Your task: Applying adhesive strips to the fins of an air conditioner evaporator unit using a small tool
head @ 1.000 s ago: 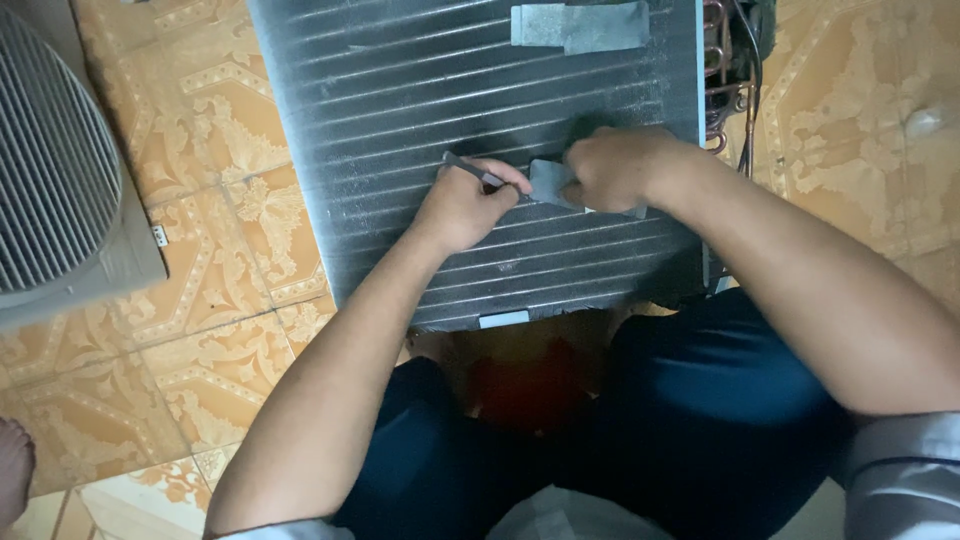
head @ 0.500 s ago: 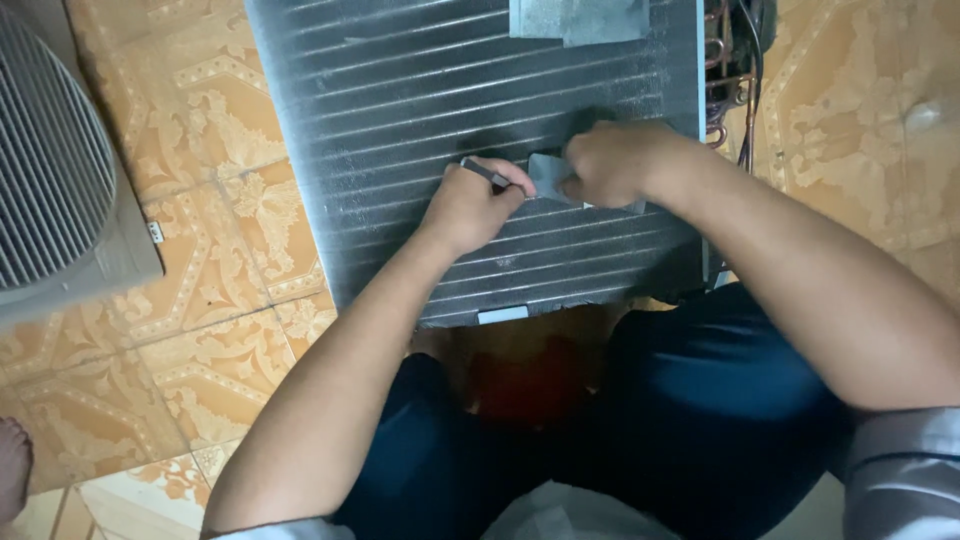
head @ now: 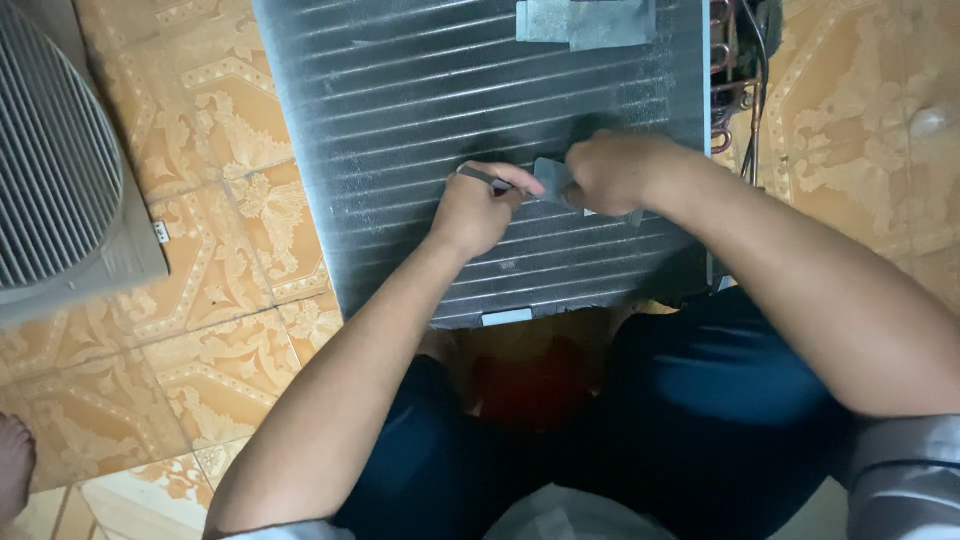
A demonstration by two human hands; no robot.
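Observation:
A large finned metal coil panel (head: 400,110) lies flat on the tiled floor in front of me. My left hand (head: 478,210) rests on its fins and pinches a thin dark tool (head: 482,177) between thumb and fingers. My right hand (head: 612,172) is closed on a small grey flat piece (head: 551,177) pressed against the fins, just right of the tool tip. The two hands almost touch. A grey patch (head: 585,20) is stuck near the panel's far edge.
Copper tubing and wires (head: 735,70) run along the panel's right side. A grey fan housing with a slatted grille (head: 55,170) stands at the left. Someone's bare toes (head: 12,465) show at the lower left. My dark trousers (head: 720,400) fill the bottom.
Both hands stay at the same spot on the fins; the left hand with the tool has shifted only slightly. The view has barely drifted.

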